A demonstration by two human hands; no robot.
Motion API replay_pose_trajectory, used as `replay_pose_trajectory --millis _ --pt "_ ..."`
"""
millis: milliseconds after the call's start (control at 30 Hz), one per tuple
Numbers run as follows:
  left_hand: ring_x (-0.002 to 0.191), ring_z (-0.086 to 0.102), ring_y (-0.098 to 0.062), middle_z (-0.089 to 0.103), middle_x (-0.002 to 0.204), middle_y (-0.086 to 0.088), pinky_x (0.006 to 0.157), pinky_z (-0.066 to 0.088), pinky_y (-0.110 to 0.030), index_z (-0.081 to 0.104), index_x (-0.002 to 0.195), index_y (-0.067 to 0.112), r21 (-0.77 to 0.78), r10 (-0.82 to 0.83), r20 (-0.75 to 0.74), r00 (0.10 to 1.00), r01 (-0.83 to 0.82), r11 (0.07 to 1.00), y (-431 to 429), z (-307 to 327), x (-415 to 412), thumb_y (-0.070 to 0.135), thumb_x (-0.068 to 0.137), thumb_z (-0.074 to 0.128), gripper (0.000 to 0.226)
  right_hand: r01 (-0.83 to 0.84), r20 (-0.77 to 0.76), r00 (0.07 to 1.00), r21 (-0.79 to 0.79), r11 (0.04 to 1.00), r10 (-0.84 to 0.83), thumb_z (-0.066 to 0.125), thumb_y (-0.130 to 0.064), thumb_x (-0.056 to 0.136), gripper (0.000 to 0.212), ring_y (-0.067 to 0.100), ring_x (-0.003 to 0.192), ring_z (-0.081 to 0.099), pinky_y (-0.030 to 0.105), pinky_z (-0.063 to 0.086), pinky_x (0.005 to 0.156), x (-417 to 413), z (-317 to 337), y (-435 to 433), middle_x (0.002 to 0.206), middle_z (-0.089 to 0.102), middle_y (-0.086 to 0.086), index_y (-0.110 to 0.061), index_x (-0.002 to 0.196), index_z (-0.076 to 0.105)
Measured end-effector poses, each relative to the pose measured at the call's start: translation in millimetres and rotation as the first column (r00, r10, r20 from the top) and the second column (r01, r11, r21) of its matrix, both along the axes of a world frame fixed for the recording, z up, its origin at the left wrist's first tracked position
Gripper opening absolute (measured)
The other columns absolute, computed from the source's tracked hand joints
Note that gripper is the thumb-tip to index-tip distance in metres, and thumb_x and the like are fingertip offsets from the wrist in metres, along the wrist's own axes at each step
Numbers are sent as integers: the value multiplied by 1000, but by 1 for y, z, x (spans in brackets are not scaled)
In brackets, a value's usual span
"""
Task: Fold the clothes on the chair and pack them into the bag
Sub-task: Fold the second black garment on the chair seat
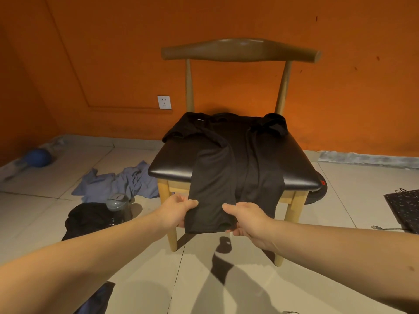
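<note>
Though one black garment, two hands.

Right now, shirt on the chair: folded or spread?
Partly folded: the shirt is a narrow strip down the chair; left hand and right hand grip its hanging end.

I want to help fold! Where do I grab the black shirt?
Take the black shirt by its bottom hem, one corner per hand, coming from in front of the chair. That end hangs free off the seat; the left hand and right hand pinch it there.
</note>
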State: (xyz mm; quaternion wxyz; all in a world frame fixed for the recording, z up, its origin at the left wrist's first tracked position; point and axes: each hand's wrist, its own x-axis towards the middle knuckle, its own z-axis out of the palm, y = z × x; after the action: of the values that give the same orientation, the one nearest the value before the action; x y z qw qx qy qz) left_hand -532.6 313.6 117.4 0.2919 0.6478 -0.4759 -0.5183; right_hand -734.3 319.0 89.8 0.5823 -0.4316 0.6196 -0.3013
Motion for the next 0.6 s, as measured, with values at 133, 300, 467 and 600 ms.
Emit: replay_pose_trajectory --millis 133,300,467,600 --pt "89 69 -12 67 107 -4 54 53 -16 49 117 14 27 -101 43 994 100 995 5 -2 2 24 95 72 33 -7 50 999 14 1000 6 81 -35 84 35 23 107 71 42 56 100 2 3 -3 112 76 -1 -17 113 72" --pt "86 72 -22 72 103 -13 64 60 -24 57 115 2 76 -173 167 971 162 984 5 -13 15 9 95 69 24 -37 112 993 76 996 28 74 -18 93 24 26 102 74 38 63 85 4 0 2 113 76 7 -11 116 69" --pt "72 66 -21 67 87 -13 77 63 -35 63 105 4 93 -210 245 947 193 977 4 -19 26 7 98 63 7 -55 -45 997 159 986 63 71 -18 96 30 23 77 77 32 63 70 2 -1 8 105 75 17 -5 119 58" --pt "68 72 -21 71 80 -13 80 62 -37 58 103 5 120 -184 223 957 160 980 3 -20 23 10 100 61 7 -110 -179 971 253 961 158 66 -34 99 32 21 70 75 27 60 64 -1 7 8 93 79 16 -4 110 63"
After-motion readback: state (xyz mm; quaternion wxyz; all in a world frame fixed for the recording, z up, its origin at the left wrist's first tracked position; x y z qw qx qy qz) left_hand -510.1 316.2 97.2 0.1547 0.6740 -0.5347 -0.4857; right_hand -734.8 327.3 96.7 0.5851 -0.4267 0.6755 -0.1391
